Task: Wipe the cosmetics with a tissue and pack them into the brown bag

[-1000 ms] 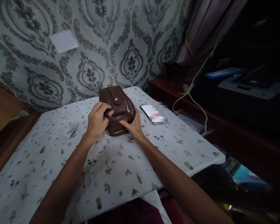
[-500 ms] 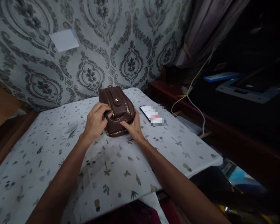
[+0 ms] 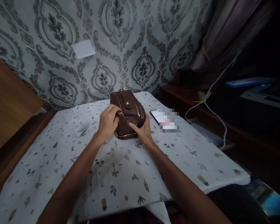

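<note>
A brown leather-like bag (image 3: 130,107) with gold zips and a snap strap lies on the cloth-covered table (image 3: 121,174). My left hand (image 3: 109,122) is at the bag's near left edge, its fingers bent in a pinch by the zip and the handle loop; the fingertips are partly hidden. Around the near right corner of the bag wraps my right hand (image 3: 144,130), thumb on the front by the handle.
Right of the bag lies a phone (image 3: 163,119) with a lit screen. A white cable (image 3: 214,113) hangs over the dark red furniture (image 3: 172,93) at the right. Wooden furniture (image 3: 11,102) borders the table's left side.
The view has shifted left, so the bag, phone and hands appear farther right. My left fingers have moved slightly along the bag's zip edge. My right hand keeps its grip.
</note>
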Demonstrator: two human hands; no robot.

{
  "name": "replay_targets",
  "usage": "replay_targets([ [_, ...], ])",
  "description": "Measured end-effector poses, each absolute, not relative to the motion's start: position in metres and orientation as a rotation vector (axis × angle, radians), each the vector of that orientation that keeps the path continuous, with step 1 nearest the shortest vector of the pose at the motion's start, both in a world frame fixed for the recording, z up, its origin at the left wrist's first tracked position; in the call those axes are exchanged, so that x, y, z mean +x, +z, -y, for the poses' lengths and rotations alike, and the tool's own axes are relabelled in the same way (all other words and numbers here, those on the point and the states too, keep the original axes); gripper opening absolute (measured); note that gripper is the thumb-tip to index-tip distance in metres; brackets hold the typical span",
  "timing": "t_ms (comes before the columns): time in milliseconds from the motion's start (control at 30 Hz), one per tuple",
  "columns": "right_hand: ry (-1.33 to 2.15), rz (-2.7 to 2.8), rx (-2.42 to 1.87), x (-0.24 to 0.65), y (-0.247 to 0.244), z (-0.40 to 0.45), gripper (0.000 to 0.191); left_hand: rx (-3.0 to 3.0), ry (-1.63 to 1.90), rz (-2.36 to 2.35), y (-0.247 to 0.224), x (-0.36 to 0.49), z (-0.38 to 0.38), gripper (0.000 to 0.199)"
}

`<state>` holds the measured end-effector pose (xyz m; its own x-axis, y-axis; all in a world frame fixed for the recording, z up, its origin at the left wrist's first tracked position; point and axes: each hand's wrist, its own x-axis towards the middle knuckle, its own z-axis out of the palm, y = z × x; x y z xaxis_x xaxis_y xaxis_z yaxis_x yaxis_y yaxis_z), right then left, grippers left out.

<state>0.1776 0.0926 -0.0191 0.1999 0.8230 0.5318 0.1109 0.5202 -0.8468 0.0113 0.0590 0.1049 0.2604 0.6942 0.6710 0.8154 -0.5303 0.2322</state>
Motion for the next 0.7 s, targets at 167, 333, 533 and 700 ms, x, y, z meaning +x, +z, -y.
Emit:
replay_targets([
  [167,0.626,1.292,-0.924,0.178,-0.020,-0.094,0.093,-2.274,-1.061,1.509,0.108,0.016,-0.063,0.022],
  [333,0.623,1.283,-0.928,0.178,-0.018,-0.094,0.092,-2.199,-1.055,1.552,0.113,0.020,-0.066,0.020],
  [533,0.603,1.275,-0.924,0.177,-0.017,-0.094,0.091,-2.223,-1.013,1.552,0.118,0.021,-0.065,0.019],
  [700,0.594,1.273,-0.913,0.176,-0.018,-0.095,0.091,-2.289,-0.922,1.588,0.127,0.020,-0.064,0.019],
])
